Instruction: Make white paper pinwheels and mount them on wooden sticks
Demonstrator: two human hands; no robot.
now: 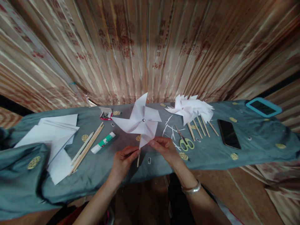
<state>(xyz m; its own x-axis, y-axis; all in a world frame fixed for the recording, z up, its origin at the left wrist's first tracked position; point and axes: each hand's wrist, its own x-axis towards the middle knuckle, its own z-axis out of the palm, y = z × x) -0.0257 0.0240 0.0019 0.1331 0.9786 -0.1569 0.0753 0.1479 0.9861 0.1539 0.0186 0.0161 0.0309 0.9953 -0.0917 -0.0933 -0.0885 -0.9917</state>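
Observation:
A white paper pinwheel faces me over the middle of the cloth, with a shiny pin at its centre and a thin wooden stick below it. My left hand is closed, thumb and fingers pinching the stick just under the lowest blade. With thumb and forefinger, my right hand pinches the edge of that lowest blade. Right of the pinwheel lie green-handled scissors and thin white paper scraps. A glue stick lies to the left.
Several more pinwheels overlap at the back right. A dark phone and a blue-framed tablet lie further right. Wooden sticks, white paper sheets and a small box of pins are on the left. A curtain hangs behind.

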